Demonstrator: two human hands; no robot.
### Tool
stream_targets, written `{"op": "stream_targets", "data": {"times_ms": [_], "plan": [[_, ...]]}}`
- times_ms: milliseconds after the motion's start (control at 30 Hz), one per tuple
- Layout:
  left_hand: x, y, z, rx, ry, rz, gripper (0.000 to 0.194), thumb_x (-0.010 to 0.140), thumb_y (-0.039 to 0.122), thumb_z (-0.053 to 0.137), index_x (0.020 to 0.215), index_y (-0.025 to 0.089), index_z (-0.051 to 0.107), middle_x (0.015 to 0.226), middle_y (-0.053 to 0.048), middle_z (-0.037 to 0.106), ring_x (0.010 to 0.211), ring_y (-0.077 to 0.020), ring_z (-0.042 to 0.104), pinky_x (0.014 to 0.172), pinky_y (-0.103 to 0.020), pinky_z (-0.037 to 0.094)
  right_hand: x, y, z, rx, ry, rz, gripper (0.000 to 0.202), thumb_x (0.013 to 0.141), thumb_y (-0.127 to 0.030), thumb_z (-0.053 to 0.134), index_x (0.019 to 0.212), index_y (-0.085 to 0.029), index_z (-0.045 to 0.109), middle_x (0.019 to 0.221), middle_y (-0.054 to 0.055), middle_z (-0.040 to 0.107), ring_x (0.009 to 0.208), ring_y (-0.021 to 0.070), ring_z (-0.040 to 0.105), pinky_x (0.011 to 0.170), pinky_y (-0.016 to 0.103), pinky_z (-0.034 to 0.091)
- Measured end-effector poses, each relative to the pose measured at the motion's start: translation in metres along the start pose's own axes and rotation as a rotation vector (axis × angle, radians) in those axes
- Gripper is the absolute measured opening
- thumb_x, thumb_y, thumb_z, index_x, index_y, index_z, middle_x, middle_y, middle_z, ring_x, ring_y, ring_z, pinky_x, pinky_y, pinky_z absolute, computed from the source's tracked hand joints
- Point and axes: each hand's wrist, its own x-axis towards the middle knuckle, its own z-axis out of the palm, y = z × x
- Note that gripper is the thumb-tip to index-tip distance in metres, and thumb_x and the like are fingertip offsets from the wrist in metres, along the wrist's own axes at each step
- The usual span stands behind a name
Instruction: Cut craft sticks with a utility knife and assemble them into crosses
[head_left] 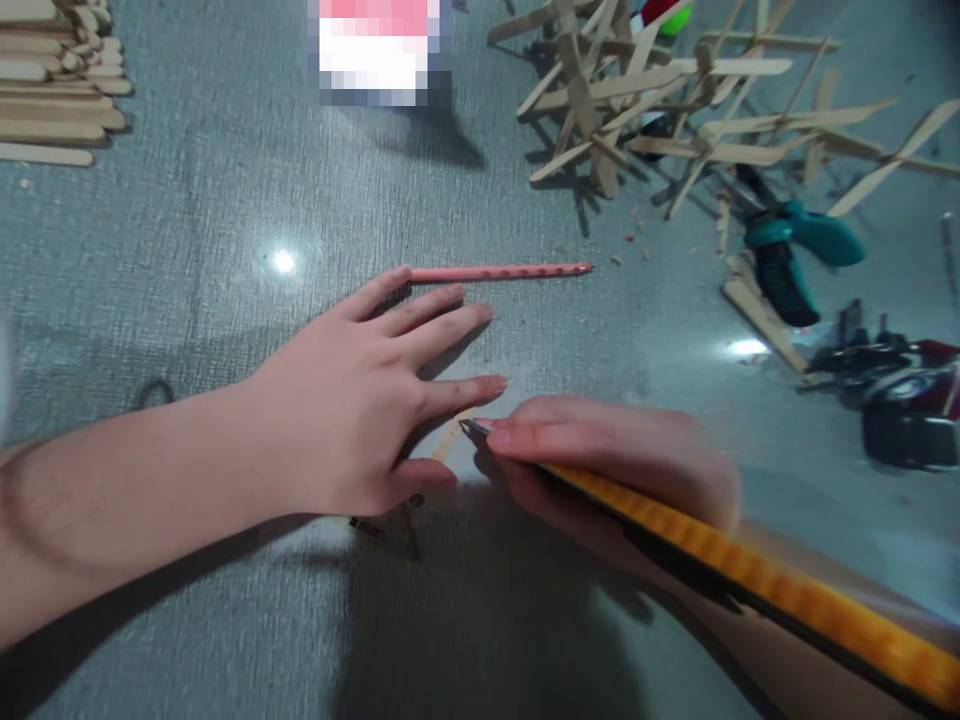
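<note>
My left hand (352,410) lies palm down on the grey table with its fingers spread. Beneath it, part of a thin wooden stick (448,440) shows between thumb and index finger. A pink pencil (499,272) lies by the little finger, which touches its left end. My right hand (607,465) is closed round a long tool with a yellow ridged handle and black underside (720,540). Its pointed metal tip rests at the stick's upper end. The tool's exact kind is unclear.
Craft sticks (56,100) are stacked at top left. Crossed-stick structures (600,100) stand at top right, near teal-handled pliers (799,240). Loose stick pieces (765,320) and a dark tangled object (911,410) lie at right. A pixelated pink-and-white item (375,50) is at the top.
</note>
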Motion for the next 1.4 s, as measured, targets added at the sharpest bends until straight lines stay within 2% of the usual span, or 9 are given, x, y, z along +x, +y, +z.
{"op": "stream_targets", "data": {"times_ms": [400,800,1200,1400], "plan": [[0.001,0.0009,-0.0002,0.026,-0.017,-0.002,0.071,0.09,0.063,0.073,0.152,0.031,0.061,0.169,-0.01,0.045,0.156,-0.0407,0.042,0.132,-0.063,0.024,0.0013,-0.0027,-0.0033,-0.07,-0.027,-0.027,0.016,0.096,-0.01,0.072,0.106,-0.023,0.073,0.091,0.003,0.081,0.08,0.0128,0.079,0.077,0.021,0.064],[-0.0004,-0.0011,0.003,0.009,0.001,0.004,0.069,0.091,0.062,0.071,0.151,0.03,0.061,0.169,-0.011,0.045,0.156,-0.0403,0.042,0.133,-0.064,0.023,0.0048,-0.0037,-0.0003,-0.032,-0.018,-0.047,0.02,0.095,-0.009,0.072,0.106,-0.025,0.072,0.084,0.0,0.079,0.073,0.0135,0.077,0.071,0.023,0.064],[-0.0023,-0.0017,0.0036,0.004,0.005,0.004,0.068,0.092,0.061,0.07,0.152,0.031,0.061,0.17,-0.012,0.044,0.157,-0.0402,0.042,0.132,-0.066,0.022,0.0006,0.0029,0.0004,0.052,-0.024,-0.047,0.024,0.092,-0.009,0.074,0.109,-0.026,0.073,0.088,0.0,0.079,0.077,0.016,0.078,0.073,0.028,0.065],[-0.0014,-0.0011,0.0031,0.004,0.001,0.005,0.069,0.092,0.062,0.07,0.152,0.03,0.06,0.169,-0.013,0.044,0.157,-0.0407,0.041,0.132,-0.066,0.023,0.004,-0.0003,-0.0047,-0.064,-0.042,-0.064,0.022,0.093,-0.007,0.07,0.103,-0.026,0.072,0.09,0.001,0.082,0.08,0.0153,0.08,0.075,0.024,0.066]]}}
